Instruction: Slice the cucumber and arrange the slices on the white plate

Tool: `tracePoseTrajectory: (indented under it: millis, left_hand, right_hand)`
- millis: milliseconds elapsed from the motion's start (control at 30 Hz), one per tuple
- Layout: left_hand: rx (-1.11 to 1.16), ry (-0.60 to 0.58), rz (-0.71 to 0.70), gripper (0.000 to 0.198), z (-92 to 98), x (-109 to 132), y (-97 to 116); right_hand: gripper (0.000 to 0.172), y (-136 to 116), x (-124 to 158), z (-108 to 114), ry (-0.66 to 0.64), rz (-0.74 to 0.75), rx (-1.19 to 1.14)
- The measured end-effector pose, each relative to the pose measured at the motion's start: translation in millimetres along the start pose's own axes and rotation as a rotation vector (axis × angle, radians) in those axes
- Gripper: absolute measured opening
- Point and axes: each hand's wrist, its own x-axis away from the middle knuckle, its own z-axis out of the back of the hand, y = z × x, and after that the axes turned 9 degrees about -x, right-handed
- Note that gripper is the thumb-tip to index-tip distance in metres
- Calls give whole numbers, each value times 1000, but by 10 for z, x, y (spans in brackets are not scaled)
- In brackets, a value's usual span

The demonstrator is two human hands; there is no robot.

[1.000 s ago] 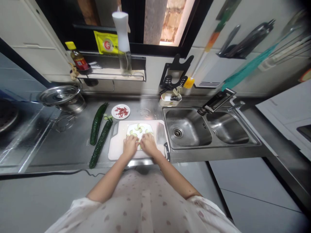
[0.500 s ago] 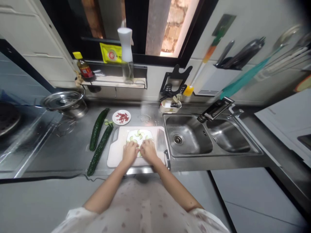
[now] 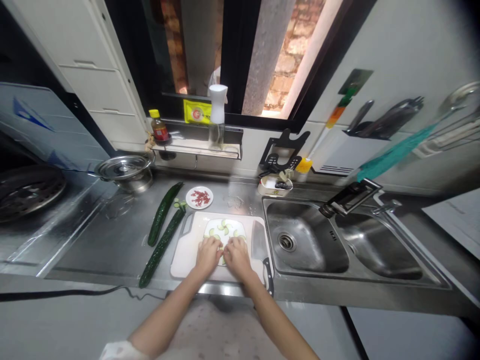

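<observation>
A white plate (image 3: 228,229) lies on the pale cutting board (image 3: 184,260), with thin green-edged cucumber slices (image 3: 225,226) set out in curved groups. Over its near half, my left hand (image 3: 208,254) and my right hand (image 3: 237,254) come close together, fingers curled inward and fingertips low at the plate. Whatever is pinched in them is hidden by the fingers. A cleaver (image 3: 258,240) rests along the board's right side, its black handle toward me. Left of the board lie a whole cucumber (image 3: 164,215) and a cut cucumber (image 3: 162,250), with a few cut pieces (image 3: 180,203) at its far end.
A small white dish (image 3: 190,199) of chopped red bits stands behind the board. The double sink (image 3: 300,225) adjoins it on the right. A lidded steel pot (image 3: 127,175) stands back left. A shelf (image 3: 228,149) holds a bottle and a sprayer.
The view has tilted, so the counter now appears lower and farther right. Both hands stay over the near half of the plate, fingers curled; the slices look much the same.
</observation>
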Motion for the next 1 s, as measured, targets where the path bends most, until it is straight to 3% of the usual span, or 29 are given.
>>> tracePoseTrajectory:
  millis: [200, 400, 533, 733, 1000]
  left_hand:
    - [162, 88, 74, 12, 47, -99, -93]
    - [329, 294, 233, 15, 158, -467, -419]
    - [330, 355, 355, 20, 250, -723, -625]
    - [231, 301, 477, 26, 366, -1062, -770]
    - [53, 124, 474, 31, 413, -1502, -900]
  right_hand:
    - [10, 45, 21, 110, 145, -15, -140]
    - [15, 86, 48, 238, 231, -1, -211]
    - [16, 78, 85, 260, 250, 9, -239]
    - [16, 70, 90, 286, 259, -6, -256]
    - [16, 35, 104, 355, 276, 3, -226]
